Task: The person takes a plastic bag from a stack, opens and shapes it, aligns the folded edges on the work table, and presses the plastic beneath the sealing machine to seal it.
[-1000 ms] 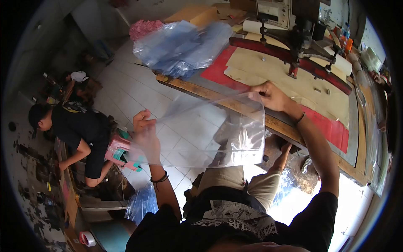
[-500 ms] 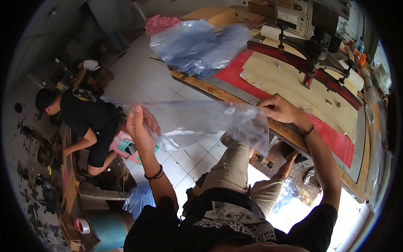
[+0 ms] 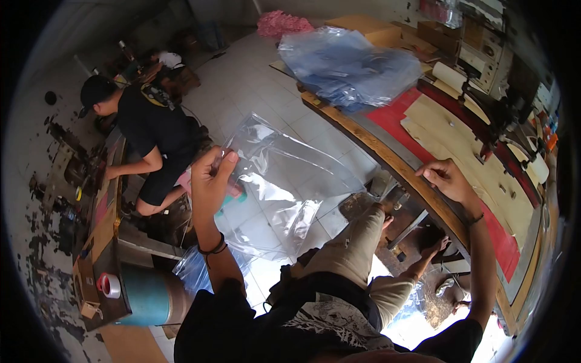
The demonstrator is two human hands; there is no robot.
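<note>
A clear plastic sheet (image 3: 275,181) hangs from my left hand (image 3: 212,178), whose thumb and fingers pinch its upper left edge. The sheet spreads to the right above the tiled floor, with light glinting on its folds. My right hand (image 3: 446,180) is apart from the sheet, over the wooden table edge (image 3: 387,154), with the fingers partly bent and nothing seen between them. Beyond that hand lie a red sheet (image 3: 393,115) and beige sheets (image 3: 448,136) under the curved red bar of a press (image 3: 508,163).
Bluish plastic sheets (image 3: 348,66) are heaped at the table's far end, near a cardboard box (image 3: 366,29) and a pink bundle (image 3: 283,24). At left a person in black (image 3: 151,127) bends over a bench. A tape roll (image 3: 109,284) sits beside a blue drum (image 3: 148,296).
My right hand has let go of the plastic sheet and moved away to the right. The sheet now hangs from my left hand alone. The whole view has turned, shifting the table rightward.
</note>
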